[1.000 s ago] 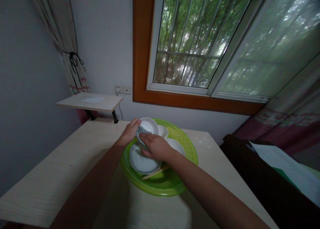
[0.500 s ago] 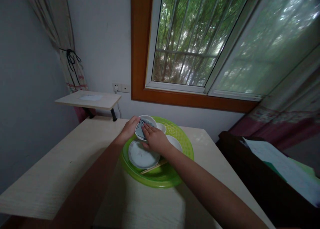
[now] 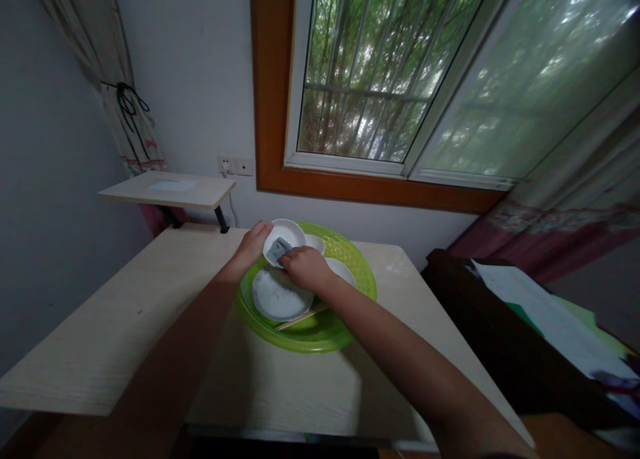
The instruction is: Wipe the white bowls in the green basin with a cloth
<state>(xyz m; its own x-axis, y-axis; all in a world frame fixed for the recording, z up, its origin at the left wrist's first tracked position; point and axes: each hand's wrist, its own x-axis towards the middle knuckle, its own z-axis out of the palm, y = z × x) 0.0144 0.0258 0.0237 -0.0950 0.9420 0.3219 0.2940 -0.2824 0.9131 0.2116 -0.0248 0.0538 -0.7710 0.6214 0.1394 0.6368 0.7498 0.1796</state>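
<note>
My left hand [image 3: 254, 243] grips the left rim of a white bowl [image 3: 285, 228], which tilts toward me above a green basin. Inside the bowl, my right hand [image 3: 304, 267] pinches a bunched grey cloth [image 3: 278, 249] against its lower wall. Below the hands a white plate [image 3: 280, 297] rests in the green basin [image 3: 320, 340]. A pair of chopsticks [image 3: 296, 319] lies beside the plate. Behind my right hand are a small white bowl [image 3: 315, 243] and another white bowl [image 3: 342, 271], partly hidden by my wrist.
The basin stands on a pale wooden table [image 3: 300, 392]. A small raised shelf [image 3: 200, 191] with a sheet of paper [image 3: 173, 185] is at the back left. Right of the table, papers [image 3: 530, 299] lie on a dark brown piece of furniture [image 3: 465, 319]. A window [image 3: 370, 79] is behind.
My right hand has gone from lying flat over the spread cloth to pinching it, and the cloth is now bunched. More of the bowl's white inside shows. The camera view has shifted slightly.
</note>
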